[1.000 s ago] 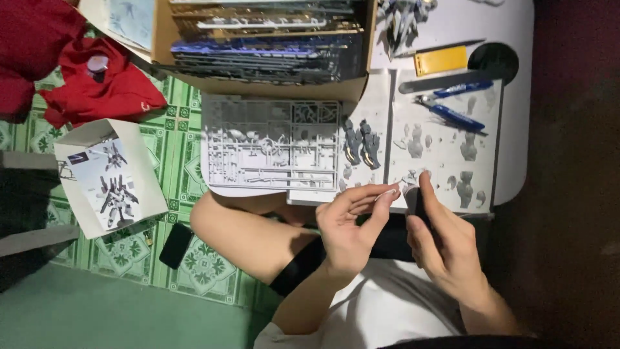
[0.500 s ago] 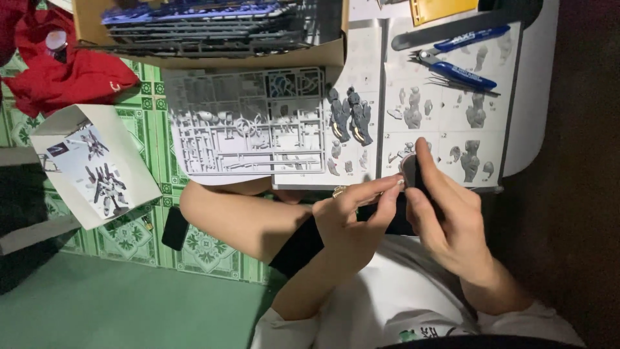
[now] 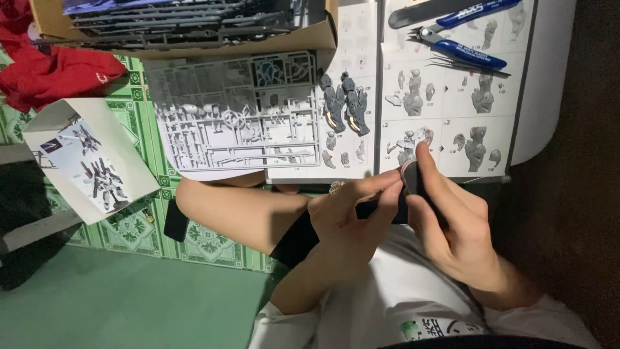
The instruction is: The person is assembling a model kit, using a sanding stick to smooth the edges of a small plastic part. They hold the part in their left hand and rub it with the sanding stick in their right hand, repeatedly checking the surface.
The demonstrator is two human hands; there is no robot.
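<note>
Grip (image 3: pixel 408 176) closer on small part, unlike before.

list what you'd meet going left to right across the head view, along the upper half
red cloth → white box lid with robot artwork → grey parts sprue → two dark assembled pieces → open instruction sheet → blue-handled nippers

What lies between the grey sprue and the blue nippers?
In the head view, two dark assembled parts on the open instruction sheet lie between grey sprue and blue nippers.
</note>
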